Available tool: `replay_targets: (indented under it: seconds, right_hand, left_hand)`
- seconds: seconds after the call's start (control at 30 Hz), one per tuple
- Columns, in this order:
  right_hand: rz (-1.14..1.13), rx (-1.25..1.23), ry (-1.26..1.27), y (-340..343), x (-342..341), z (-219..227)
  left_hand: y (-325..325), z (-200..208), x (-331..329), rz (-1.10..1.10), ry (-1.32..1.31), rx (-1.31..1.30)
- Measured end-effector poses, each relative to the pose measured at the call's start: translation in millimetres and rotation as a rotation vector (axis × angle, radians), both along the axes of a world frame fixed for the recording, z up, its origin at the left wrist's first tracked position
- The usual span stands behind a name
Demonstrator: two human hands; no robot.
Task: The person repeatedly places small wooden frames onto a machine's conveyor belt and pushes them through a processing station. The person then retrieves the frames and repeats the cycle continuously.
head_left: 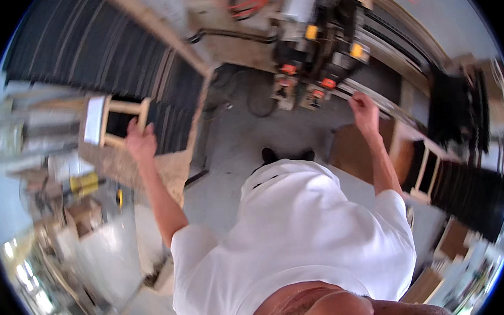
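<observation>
My left hand is closed at the near right corner of a small wooden frame, its fingers on the light bar. A white strip lies along the frame's left side, and its middle looks dark. Beneath it is a row of dark, closely packed slats on a wooden-edged table. On the other side, my right hand is raised with its fingers curled in, and nothing shows in it. It is nearest to the pale rail of a machine with orange and yellow parts. Motion blurs some of the detail.
Brown panels stand to the right, beside another stack of dark slats with a light wooden frame at its end. Dark material hangs at the far right. A cardboard box sits at the left. Cables lie on the grey floor.
</observation>
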State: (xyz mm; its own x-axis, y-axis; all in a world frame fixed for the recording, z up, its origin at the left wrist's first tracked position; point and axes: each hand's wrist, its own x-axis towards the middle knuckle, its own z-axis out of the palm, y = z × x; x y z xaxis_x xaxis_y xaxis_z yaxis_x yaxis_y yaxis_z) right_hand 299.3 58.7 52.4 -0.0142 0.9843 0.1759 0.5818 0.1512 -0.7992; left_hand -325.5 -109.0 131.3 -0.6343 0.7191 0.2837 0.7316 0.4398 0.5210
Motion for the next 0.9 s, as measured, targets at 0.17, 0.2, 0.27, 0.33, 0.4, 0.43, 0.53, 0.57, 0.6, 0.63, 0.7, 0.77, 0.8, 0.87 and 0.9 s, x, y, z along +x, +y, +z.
replay_targets:
  seconds: [0.17, 0.2, 0.27, 0.33, 0.4, 0.43, 0.53, 0.57, 0.6, 0.63, 0.7, 0.77, 0.8, 0.87, 0.9]
  right_hand:
    - [-0.075, 0.097, -0.176, -26, 59, 60]
    - [-0.09, 0.225, -0.201, -30, 74, 71]
    - [-0.189, 0.161, -0.321, -40, 116, 92]
    - [-0.302, 0.237, -0.555, -53, 171, 94]
    - [-0.43, 0.22, -0.68, -74, 214, 99]
    - [-0.474, 0.084, -0.73, -87, 238, 100]
    - [-0.484, -0.018, -0.775, -140, 301, 66]
    - [-0.531, -0.135, -0.794, -155, 306, 56]
    - [-0.572, -0.309, -0.773, -170, 308, 48]
    - [-0.609, -0.406, -0.752, -181, 306, 41]
    - [-0.632, -0.332, -0.626, -199, 308, 24]
    - [-0.691, -0.345, -0.566, -197, 301, 25]
    - [-0.717, -0.353, -0.535, -193, 297, 27]
    - [-0.796, -0.302, -0.507, -193, 302, 15]
    - [-0.837, -0.285, -0.505, -188, 300, 19]
  left_hand:
    - [24, 32, 82, -0.022, 0.241, 0.165]
    - [32, 29, 97, 0.011, 0.308, 0.191]
    - [51, 33, 163, -0.087, 0.195, 0.249]
    - [71, 27, 232, -0.201, -0.133, 0.224]
    - [93, -7, 268, -0.377, -0.419, 0.256]
    - [103, -22, 288, -0.419, -0.56, 0.225]
    - [139, -42, 349, -0.581, -0.691, 0.184]
    - [153, -52, 360, -0.597, -0.725, 0.157]
    - [165, -40, 384, -0.586, -0.728, 0.106]
    - [180, -31, 402, -0.582, -0.761, 0.068]
    - [215, -41, 419, -0.65, -0.864, 0.078]
    - [252, -39, 439, -0.621, -0.892, 0.025]
    - [276, -56, 434, -0.663, -0.953, 0.021]
    - [317, -50, 445, -0.677, -1.005, -0.037]
    - [338, -48, 449, -0.659, -1.076, -0.044]
